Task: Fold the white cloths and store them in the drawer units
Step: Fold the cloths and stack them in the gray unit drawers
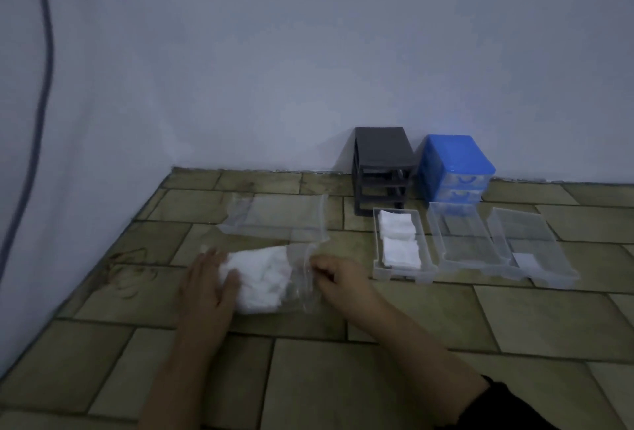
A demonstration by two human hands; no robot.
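While the left hand [209,283] lies flat with fingers spread, pressing on a bundle of white cloths [259,278] inside a clear plastic bag [302,278] on the tiled floor [343,378], the right hand [338,275] pinches the bag's right edge with curled fingers. Far of the bag lies a second clear bag [278,215]. To the right, a clear drawer [401,244] holds two folded cloths [399,241]; two more clear drawers [459,241] [531,244] lie beside it. Against the far wall stand a grey drawer unit [380,168] and a blue drawer unit [456,168]
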